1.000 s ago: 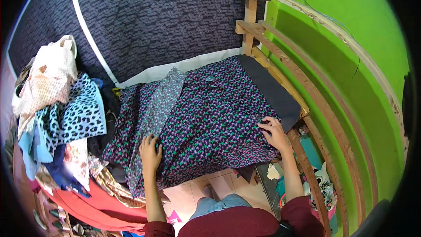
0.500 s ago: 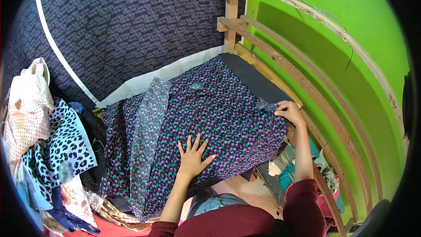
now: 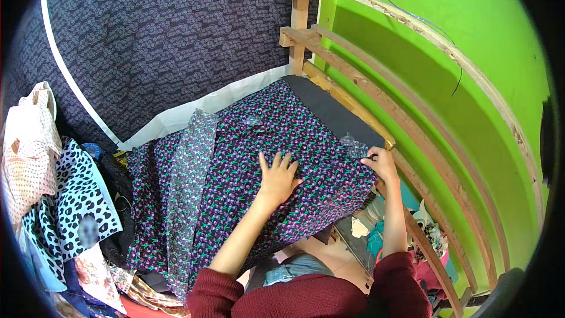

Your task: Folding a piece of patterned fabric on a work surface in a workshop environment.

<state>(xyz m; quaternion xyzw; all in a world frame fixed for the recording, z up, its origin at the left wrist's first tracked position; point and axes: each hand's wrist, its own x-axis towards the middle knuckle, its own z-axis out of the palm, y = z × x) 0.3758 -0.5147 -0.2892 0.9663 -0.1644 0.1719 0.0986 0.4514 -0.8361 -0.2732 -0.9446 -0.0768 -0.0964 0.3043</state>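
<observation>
A dark floral fabric [image 3: 235, 182] with purple flowers and green leaves lies spread over a black-covered table. One strip on its left is folded back, showing the paler underside [image 3: 191, 182]. My left hand [image 3: 279, 181] rests flat on the middle of the fabric, fingers spread. At the right edge, my right hand [image 3: 379, 164] pinches the fabric's border between thumb and fingers. Beside that pinch, a small turned-over corner [image 3: 354, 146] shows the pale side.
A black table top [image 3: 335, 103] shows beyond the fabric. Wooden rails [image 3: 376, 76] curve along the green wall [image 3: 494, 35] at right. Piled clothes, including a leopard-print cloth [image 3: 82, 200], sit at left. Scraps [image 3: 376, 238] lie below the right edge. A dark patterned curtain [image 3: 165, 41] hangs behind.
My left hand has slid forward and to the right across the fabric. My right hand still pinches the edge, where more of the pale underside now shows. The view has shifted slightly.
</observation>
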